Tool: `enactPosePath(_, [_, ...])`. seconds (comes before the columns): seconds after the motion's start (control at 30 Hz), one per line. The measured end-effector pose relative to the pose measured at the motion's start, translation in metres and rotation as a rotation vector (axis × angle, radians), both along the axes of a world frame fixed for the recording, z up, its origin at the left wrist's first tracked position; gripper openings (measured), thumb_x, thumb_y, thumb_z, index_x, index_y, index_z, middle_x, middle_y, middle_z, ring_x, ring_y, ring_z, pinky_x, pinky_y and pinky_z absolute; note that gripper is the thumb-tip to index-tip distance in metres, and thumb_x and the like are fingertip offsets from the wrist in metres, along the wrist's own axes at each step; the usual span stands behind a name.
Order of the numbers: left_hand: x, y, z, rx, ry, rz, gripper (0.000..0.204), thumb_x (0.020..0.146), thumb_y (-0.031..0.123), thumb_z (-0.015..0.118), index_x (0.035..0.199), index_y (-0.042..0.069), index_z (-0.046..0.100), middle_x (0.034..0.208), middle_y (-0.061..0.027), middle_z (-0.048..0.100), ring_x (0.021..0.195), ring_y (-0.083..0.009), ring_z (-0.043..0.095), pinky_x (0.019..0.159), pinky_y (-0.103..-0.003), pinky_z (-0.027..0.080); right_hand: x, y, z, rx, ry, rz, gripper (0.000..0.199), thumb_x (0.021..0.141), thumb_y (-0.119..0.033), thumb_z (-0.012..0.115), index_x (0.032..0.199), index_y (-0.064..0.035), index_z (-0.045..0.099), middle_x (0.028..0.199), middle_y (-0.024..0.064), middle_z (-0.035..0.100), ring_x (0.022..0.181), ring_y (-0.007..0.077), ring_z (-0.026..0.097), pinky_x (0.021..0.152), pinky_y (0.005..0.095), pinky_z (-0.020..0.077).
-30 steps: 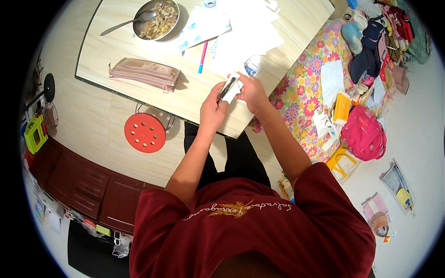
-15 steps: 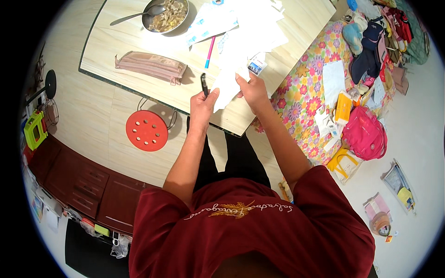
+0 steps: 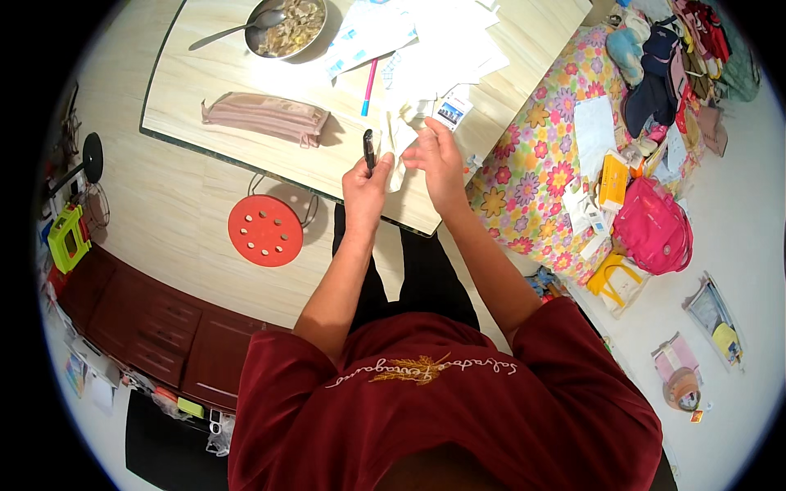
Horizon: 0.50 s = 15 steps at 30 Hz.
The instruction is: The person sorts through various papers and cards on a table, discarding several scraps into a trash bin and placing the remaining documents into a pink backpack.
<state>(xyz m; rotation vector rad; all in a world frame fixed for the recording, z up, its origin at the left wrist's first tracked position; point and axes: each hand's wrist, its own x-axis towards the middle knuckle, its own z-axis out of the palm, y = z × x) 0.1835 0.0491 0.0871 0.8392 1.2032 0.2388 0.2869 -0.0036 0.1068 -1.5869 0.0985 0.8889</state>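
Observation:
A black pen [image 3: 368, 149] stands up out of my left hand [image 3: 363, 192], whose fingers are closed. The same hand pinches a narrow, creased white paper [image 3: 396, 139] at its lower end. Just to the right, my right hand [image 3: 440, 172] has its fingers apart beside the paper, and I see nothing in its grip. Beyond its fingertips lies a small white card with a blue picture [image 3: 452, 110]. Loose white papers [image 3: 450, 49] spread over the table farther back, and a pink and blue marker [image 3: 370, 86] lies left of them.
On the table [image 3: 176, 98] are a pink pencil case [image 3: 266, 119] and a metal bowl of food [image 3: 282, 51] with a spoon [image 3: 219, 37]. A red stool [image 3: 265, 230] stands at its front edge. To the right, a flowered cover [image 3: 512, 196] carries papers and a pink backpack [image 3: 655, 227].
The paper both hands held spread out is now narrower and creased, in my left hand. My right hand has come off it and its fingers have opened.

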Motion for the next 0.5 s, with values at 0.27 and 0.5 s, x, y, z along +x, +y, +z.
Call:
enactPosePath(0.27, [-0.003, 0.002, -0.005, -0.139, -0.043, 0.225, 0.020, 0.087, 0.026, 0.061, 0.087, 0.007, 0.062, 0.070, 0.0026, 0.059, 0.052, -0.0025, 0.046, 0.044, -0.018, 0.029, 0.033, -0.011, -0.015, 0.067, 0.232, 0.001, 0.024, 0.085, -0.011, 0.060, 0.105, 0.0017, 0.055, 0.084, 0.0039, 0.059, 0.071, 0.0095, 0.055, 0.065, 0.0215, 0.0461])
enactPosePath(0.5, [-0.002, 0.008, -0.020, -0.170, -0.016, 0.284, 0.024, 0.086, 0.023, 0.062, 0.071, 0.011, 0.049, 0.056, 0.0066, 0.037, 0.044, -0.0048, 0.029, 0.043, -0.023, 0.025, 0.065, -0.053, -0.048, 0.085, 0.415, -0.231, 0.013, 0.087, -0.009, 0.056, 0.098, -0.0032, 0.054, 0.089, 0.0034, 0.059, 0.079, 0.0110, 0.057, 0.072, 0.0261, 0.0482])
